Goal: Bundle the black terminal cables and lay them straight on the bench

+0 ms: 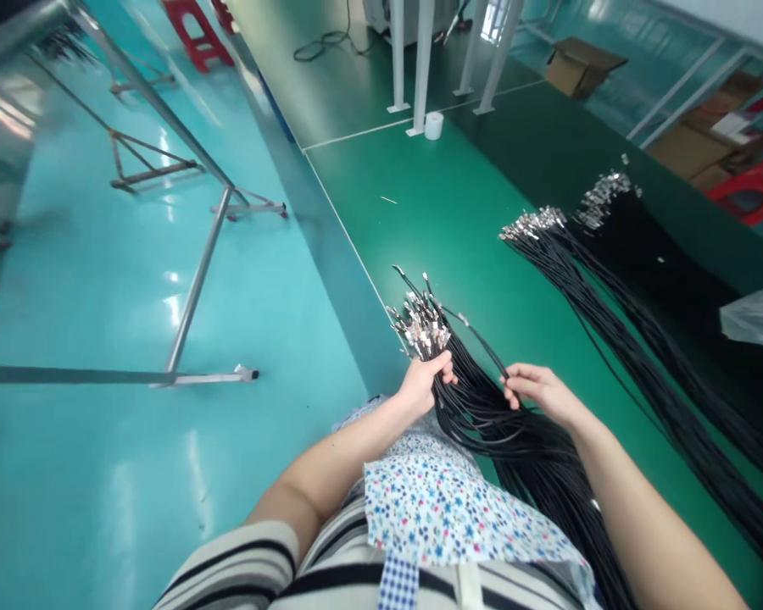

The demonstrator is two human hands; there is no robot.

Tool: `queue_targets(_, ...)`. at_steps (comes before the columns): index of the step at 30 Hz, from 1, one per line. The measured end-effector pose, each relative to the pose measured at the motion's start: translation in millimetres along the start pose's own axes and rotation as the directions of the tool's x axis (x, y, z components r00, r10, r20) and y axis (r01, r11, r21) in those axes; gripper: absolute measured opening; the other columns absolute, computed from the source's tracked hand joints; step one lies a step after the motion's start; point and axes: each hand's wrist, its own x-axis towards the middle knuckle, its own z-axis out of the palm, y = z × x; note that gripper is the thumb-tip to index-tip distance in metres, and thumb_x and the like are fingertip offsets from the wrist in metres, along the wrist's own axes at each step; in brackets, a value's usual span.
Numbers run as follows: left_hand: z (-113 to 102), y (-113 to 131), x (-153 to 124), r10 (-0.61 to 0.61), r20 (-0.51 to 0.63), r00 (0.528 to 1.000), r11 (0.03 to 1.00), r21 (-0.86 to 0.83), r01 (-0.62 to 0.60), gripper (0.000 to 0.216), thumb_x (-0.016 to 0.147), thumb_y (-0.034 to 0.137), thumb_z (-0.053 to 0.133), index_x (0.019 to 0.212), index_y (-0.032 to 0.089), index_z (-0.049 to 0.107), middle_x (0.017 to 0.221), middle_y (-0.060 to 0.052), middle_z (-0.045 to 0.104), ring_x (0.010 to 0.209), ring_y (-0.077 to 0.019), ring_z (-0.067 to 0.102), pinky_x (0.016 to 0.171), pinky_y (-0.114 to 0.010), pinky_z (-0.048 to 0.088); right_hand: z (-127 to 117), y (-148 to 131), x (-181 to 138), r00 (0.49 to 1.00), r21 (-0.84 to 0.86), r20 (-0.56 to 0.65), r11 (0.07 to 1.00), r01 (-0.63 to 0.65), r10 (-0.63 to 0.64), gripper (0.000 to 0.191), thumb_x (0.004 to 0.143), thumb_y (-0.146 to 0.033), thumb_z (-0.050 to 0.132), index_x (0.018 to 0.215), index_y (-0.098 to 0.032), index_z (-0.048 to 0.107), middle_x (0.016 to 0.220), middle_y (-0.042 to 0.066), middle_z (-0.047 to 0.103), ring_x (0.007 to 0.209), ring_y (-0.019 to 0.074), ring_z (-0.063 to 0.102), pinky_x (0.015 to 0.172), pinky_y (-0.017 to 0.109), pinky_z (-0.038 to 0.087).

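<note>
My left hand [427,379] is wrapped round a thick bundle of black cables [476,424], just below their silvery connector ends [423,326]. The connectors fan out above my fist near the table's edge. With thumb and fingertips, my right hand [537,391] pinches a black cable [483,343] to the right of the bundle. That cable runs up and left toward the bundle's connector ends; whether it is one cable or more I cannot tell. The rest of the bundle trails down to the right, partly behind my right forearm.
More bundles of black cables [601,313] with metal ends lie on the green table [369,169] at right. A white roll [433,125] stands by white posts [423,68]. A plastic bag [756,318] sits at the right edge. Metal frame legs [197,288] stand left.
</note>
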Motion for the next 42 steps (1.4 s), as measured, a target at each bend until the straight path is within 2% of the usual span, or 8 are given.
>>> queue_targets(4, 10, 6, -5, -0.072, -0.043, 0.996, 0.991, 0.11, 0.077, 0.03, 0.059, 0.029, 0.072, 0.075, 0.009, 0.056, 0.053, 0.001, 0.049, 0.046, -0.0083, 0.047, 0.049, -0.023, 0.037, 26, 18, -18, 0.984, -0.033, -0.112, 0.99, 0.134, -0.137, 0.027, 0.073, -0.041, 0.059, 0.077, -0.015, 0.055, 0.065, 0.002, 0.06, 0.053, 0.0101, 0.053, 0.056, 0.024, 0.043)
queue_targets(9, 12, -1, -12, 0.02, -0.054, 0.998, 0.973, 0.232, -0.007, 0.029, 0.06, 0.025, 0.071, 0.079, 0.006, 0.061, 0.051, 0.001, 0.05, 0.043, -0.007, 0.045, 0.045, -0.021, 0.034, 46, 38, -10, 0.949, -0.109, -0.198, 0.968, 0.226, -0.244, 0.031, 0.072, -0.047, 0.057, 0.077, -0.016, 0.055, 0.064, 0.003, 0.061, 0.053, 0.0127, 0.056, 0.055, 0.025, 0.045)
queue_targets(16, 18, -8, -2, 0.082, -0.128, 0.988, 0.955, 0.295, -0.04, 0.014, 0.062, 0.015, 0.068, 0.071, 0.006, 0.061, 0.058, -0.003, 0.055, 0.047, -0.0071, 0.049, 0.044, -0.019, 0.037, 53, 52, -1, 0.908, -0.316, -0.144, 0.888, 0.335, -0.394, 0.024, 0.079, -0.04, 0.05, 0.08, -0.018, 0.058, 0.066, 0.003, 0.064, 0.057, 0.0162, 0.06, 0.06, 0.028, 0.047)
queue_targets(22, 29, -3, 8, 0.029, -0.135, 0.99, 0.984, 0.178, -0.005, 0.006, 0.069, 0.009, 0.061, 0.071, 0.007, 0.055, 0.061, -0.008, 0.06, 0.056, -0.0148, 0.059, 0.062, -0.031, 0.05, 35, 40, -7, 0.757, -0.735, -0.041, 0.533, 0.419, -0.652, 0.026, 0.086, -0.032, 0.041, 0.083, -0.019, 0.064, 0.088, 0.007, 0.063, 0.084, 0.0197, 0.056, 0.077, 0.032, 0.042)
queue_targets(26, 24, -3, 15, -0.025, -0.149, 0.988, 0.977, 0.206, 0.056, 0.008, 0.073, 0.01, 0.056, 0.067, 0.006, 0.053, 0.055, -0.009, 0.058, 0.051, -0.0158, 0.058, 0.055, -0.03, 0.049, 11, 40, -20, 0.817, -0.858, 0.197, 0.308, 0.412, -0.543, 0.023, 0.087, -0.024, 0.041, 0.083, -0.02, 0.063, 0.078, 0.005, 0.06, 0.076, 0.0172, 0.054, 0.065, 0.027, 0.04)
queue_targets(31, 5, -10, 14, -0.035, -0.147, 0.988, 0.979, 0.193, 0.063, 0.014, 0.071, 0.014, 0.06, 0.063, 0.009, 0.05, 0.049, -0.001, 0.049, 0.044, -0.0094, 0.05, 0.052, -0.026, 0.046, 9, 47, -27, 0.791, -0.85, 0.38, 0.156, 0.503, -0.479, 0.019, 0.085, -0.017, 0.044, 0.072, -0.019, 0.058, 0.073, 0.004, 0.056, 0.073, 0.0153, 0.051, 0.059, 0.024, 0.034)
queue_targets(38, -21, -20, 8, -0.116, -0.123, 0.986, 0.967, 0.214, 0.141, 0.024, 0.061, 0.024, 0.072, 0.072, 0.009, 0.056, 0.048, 0.001, 0.048, 0.045, -0.0085, 0.048, 0.053, -0.024, 0.045, 25, 48, -30, 0.739, -0.799, 0.493, 0.097, 0.594, -0.46, 0.023, 0.083, -0.013, 0.044, 0.064, -0.017, 0.055, 0.068, 0.005, 0.055, 0.066, 0.0143, 0.047, 0.058, 0.026, 0.032)
queue_targets(42, -24, -16, 5, -0.205, -0.111, 0.973, 0.926, 0.301, 0.229, 0.028, 0.061, 0.027, 0.072, 0.079, 0.008, 0.061, 0.049, 0.0, 0.049, 0.048, -0.01, 0.05, 0.053, -0.024, 0.044, 13, 48, -24, 0.762, -0.696, 0.488, 0.337, 0.635, -0.426, 0.023, 0.082, -0.019, 0.047, 0.063, -0.017, 0.06, 0.067, 0.005, 0.059, 0.066, 0.0143, 0.051, 0.058, 0.025, 0.035)
